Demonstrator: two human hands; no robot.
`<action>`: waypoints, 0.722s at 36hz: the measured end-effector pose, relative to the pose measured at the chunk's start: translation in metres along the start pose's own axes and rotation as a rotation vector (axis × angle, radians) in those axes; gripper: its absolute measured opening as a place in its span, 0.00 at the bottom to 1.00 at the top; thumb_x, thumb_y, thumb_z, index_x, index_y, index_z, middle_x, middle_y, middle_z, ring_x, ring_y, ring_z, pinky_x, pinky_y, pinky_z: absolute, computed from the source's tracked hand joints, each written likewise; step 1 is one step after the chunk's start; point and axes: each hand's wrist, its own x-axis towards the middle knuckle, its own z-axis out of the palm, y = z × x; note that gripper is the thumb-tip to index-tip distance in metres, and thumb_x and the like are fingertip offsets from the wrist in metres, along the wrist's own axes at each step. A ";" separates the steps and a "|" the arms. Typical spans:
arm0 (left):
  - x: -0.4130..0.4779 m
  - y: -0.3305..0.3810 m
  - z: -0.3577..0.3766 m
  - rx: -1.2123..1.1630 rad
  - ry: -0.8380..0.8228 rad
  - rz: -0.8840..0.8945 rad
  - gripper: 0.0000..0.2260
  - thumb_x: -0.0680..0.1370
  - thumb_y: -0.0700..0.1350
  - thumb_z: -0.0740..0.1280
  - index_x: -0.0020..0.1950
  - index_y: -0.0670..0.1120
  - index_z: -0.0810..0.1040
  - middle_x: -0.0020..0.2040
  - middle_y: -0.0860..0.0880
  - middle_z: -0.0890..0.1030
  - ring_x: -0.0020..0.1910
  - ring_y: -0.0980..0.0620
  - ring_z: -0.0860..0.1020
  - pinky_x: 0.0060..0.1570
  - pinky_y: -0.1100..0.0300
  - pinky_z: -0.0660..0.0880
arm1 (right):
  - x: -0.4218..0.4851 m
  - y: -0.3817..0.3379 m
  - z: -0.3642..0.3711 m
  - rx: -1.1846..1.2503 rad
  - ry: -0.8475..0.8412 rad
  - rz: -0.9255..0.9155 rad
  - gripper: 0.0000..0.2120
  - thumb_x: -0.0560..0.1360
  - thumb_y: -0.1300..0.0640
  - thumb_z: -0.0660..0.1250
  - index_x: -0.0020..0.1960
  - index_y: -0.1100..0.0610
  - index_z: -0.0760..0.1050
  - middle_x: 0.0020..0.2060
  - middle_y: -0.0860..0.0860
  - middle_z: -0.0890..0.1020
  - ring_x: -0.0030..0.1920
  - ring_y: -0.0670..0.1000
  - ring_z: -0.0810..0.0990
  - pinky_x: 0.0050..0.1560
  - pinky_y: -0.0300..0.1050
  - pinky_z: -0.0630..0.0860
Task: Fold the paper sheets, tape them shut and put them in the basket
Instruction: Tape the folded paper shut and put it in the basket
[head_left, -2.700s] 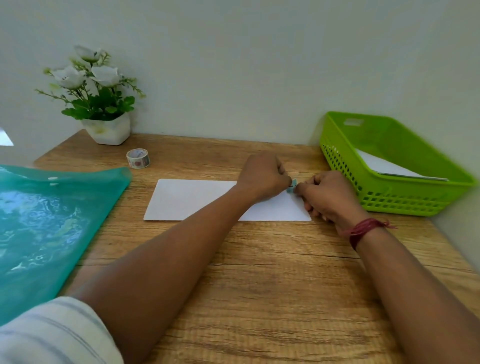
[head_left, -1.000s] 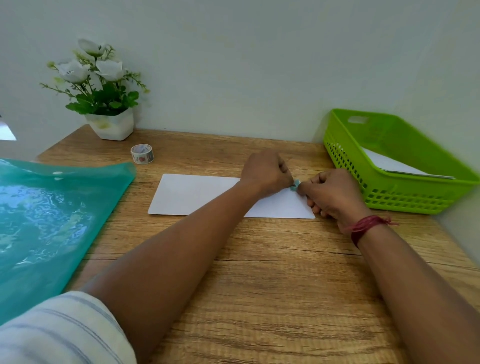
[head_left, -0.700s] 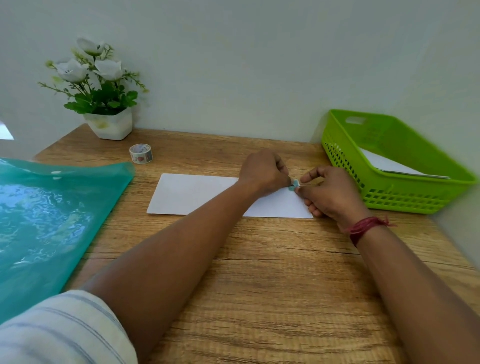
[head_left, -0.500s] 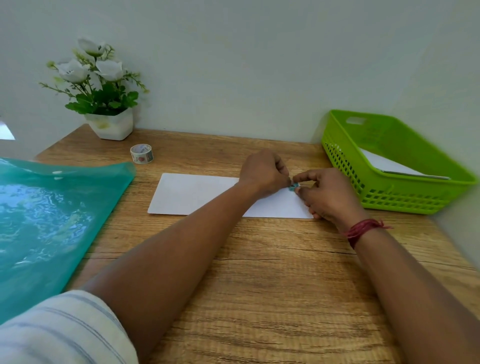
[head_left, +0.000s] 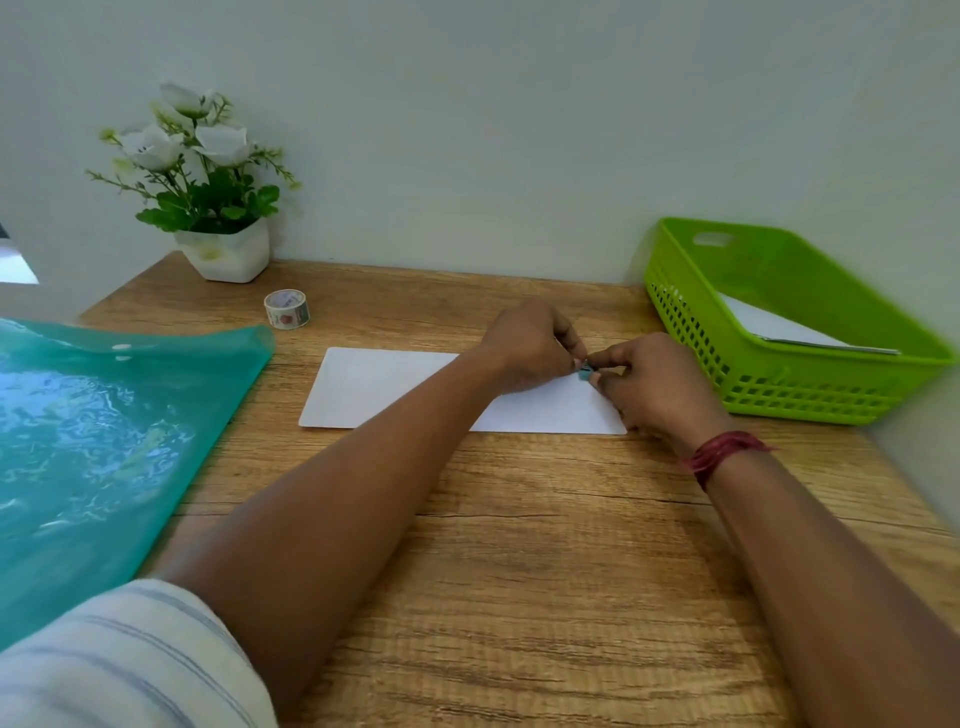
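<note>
1. The folded white paper sheet (head_left: 384, 387) lies flat on the wooden bench (head_left: 545, 545), long side across, in the middle. It sits close to the person, probably so both hands can work over its right end.
2. The left hand (head_left: 530, 345) and right hand (head_left: 654, 384) meet fingertip to fingertip above that end. Both are curled and pinch a small teal piece of tape (head_left: 585, 370) between them.
3. The two-sided pinch looks meant to keep the sticky strip taut and off the skin while it is lined up with the open edge.
4. The right hand lies over the sheet's right edge. Whether it presses the sheet down I cannot tell.
5. The step in hand seems to be taping. The strip is not yet clearly stuck down, so the sheet is folded but unsealed.
6. The lime-green perforated plastic basket (head_left: 810, 387) stands at the right against the wall, near the right hand, so a finished sheet needs only a short move. A white folded sheet (head_left: 769, 325) already lies inside it.
7. The small patterned tape roll (head_left: 286, 308) stands on the far left of the bench, well apart from the hands.
8. A translucent teal plastic folder (head_left: 104, 426) lies at the left edge, likely the sheet supply. A white pot of white flowers (head_left: 208, 208) stands in the back corner.
</note>
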 end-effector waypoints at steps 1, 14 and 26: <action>-0.001 0.001 -0.001 0.021 -0.007 0.007 0.05 0.74 0.39 0.73 0.47 0.47 0.86 0.41 0.56 0.82 0.43 0.61 0.77 0.41 0.65 0.72 | 0.000 0.000 0.000 -0.005 0.000 -0.004 0.11 0.77 0.57 0.68 0.58 0.50 0.83 0.26 0.43 0.72 0.26 0.43 0.70 0.29 0.37 0.69; -0.034 0.020 -0.005 0.703 -0.267 0.050 0.31 0.77 0.67 0.61 0.75 0.51 0.68 0.69 0.39 0.69 0.73 0.40 0.58 0.69 0.43 0.62 | -0.006 -0.004 -0.006 -0.122 -0.116 -0.042 0.13 0.78 0.57 0.65 0.59 0.46 0.81 0.43 0.53 0.85 0.39 0.51 0.81 0.39 0.44 0.75; -0.068 0.013 0.017 0.969 -0.121 0.146 0.34 0.80 0.66 0.44 0.80 0.49 0.50 0.75 0.42 0.58 0.74 0.41 0.55 0.70 0.36 0.53 | -0.020 -0.022 -0.018 -0.394 -0.275 -0.043 0.15 0.78 0.59 0.56 0.61 0.55 0.77 0.51 0.57 0.81 0.49 0.57 0.77 0.44 0.43 0.68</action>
